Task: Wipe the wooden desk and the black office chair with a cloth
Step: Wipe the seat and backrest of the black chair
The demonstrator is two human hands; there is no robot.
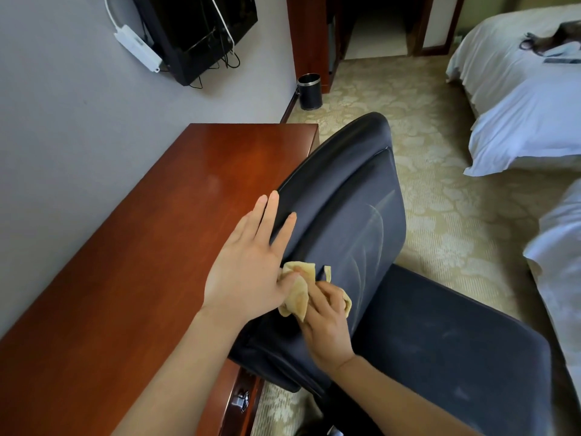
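Observation:
The black office chair [355, 196] stands beside the reddish wooden desk [151, 247], its backrest leaning against the desk's edge and its seat [449, 344] to the right. My left hand [251, 262] lies flat with straight fingers on the backrest's left edge, its thumb touching the cloth. My right hand [327, 322] grips a crumpled yellow cloth [298, 294] and presses it on the lower backrest. Faint wipe streaks show on the backrest above the cloth.
A grey wall runs along the desk's far side, with a black television [201, 33] and a white power strip [138, 48] mounted on it. A black waste bin [309, 91] stands on the patterned carpet [440, 190]. White beds [528, 99] are at the right.

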